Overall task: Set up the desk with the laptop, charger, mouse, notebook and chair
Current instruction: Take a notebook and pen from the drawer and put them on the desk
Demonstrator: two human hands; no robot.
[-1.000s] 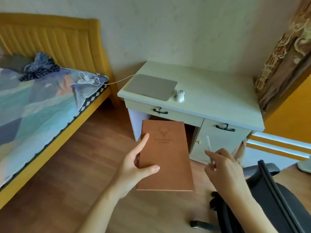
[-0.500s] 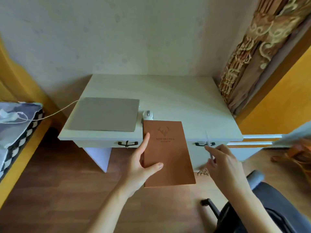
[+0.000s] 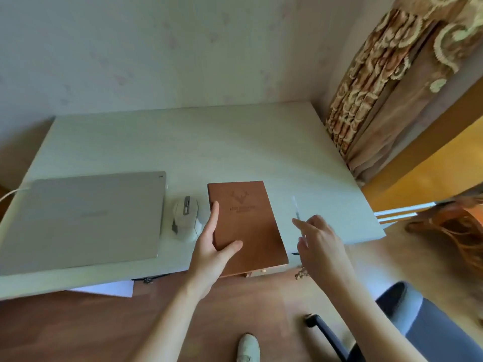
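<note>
My left hand (image 3: pixel 213 248) grips the lower left edge of a brown notebook (image 3: pixel 248 223) with a deer emblem, held over the front of the white desk (image 3: pixel 209 142). The notebook's near end overhangs the desk's front edge. My right hand (image 3: pixel 320 242) pinches a thin clear pen (image 3: pixel 296 212) to the right of the notebook. A closed grey laptop (image 3: pixel 86 218) lies on the desk's left part, a white cable (image 3: pixel 11 193) leading off its left side. Between laptop and notebook sits a white mouse (image 3: pixel 186 218). The dark office chair (image 3: pixel 423 333) stands at the lower right.
A patterned brown curtain (image 3: pixel 386 87) hangs right of the desk, beside an orange wall (image 3: pixel 431 163). The wall runs behind the desk. Wooden floor lies below, with my shoe (image 3: pixel 247 347) on it. A black drawer handle (image 3: pixel 149 279) shows under the desk's front edge.
I have stepped closer to the desk. Both hands moved forward, bringing the notebook and the pen from in front of the drawers to above the desktop.
</note>
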